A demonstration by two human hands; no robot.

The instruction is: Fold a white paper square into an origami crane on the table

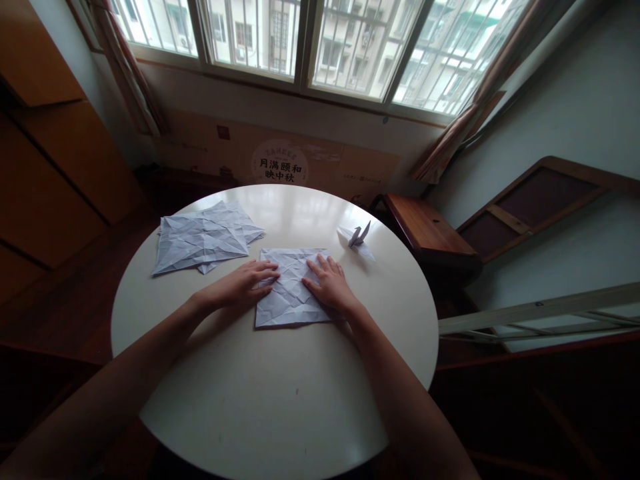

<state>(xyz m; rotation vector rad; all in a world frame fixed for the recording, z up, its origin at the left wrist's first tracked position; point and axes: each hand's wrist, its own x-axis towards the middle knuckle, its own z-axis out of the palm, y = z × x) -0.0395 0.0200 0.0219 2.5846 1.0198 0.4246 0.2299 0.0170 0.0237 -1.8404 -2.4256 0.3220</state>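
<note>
A creased square sheet of white paper [289, 290] lies flat in the middle of a round white table [280, 400]. My left hand [245, 285] rests on the sheet's left edge, fingers stretched flat. My right hand [330, 287] presses on its right half, fingers spread. Neither hand holds anything. A small folded paper crane [357, 239] stands at the table's far right. A loose pile of crumpled white sheets [205, 237] lies at the far left.
A wooden side table [425, 230] stands past the table's right edge. A window with bars [310, 40] fills the far wall, curtains on both sides. Wooden cabinets [55, 147] stand on the left. A framed wooden panel [540, 200] leans against the right wall.
</note>
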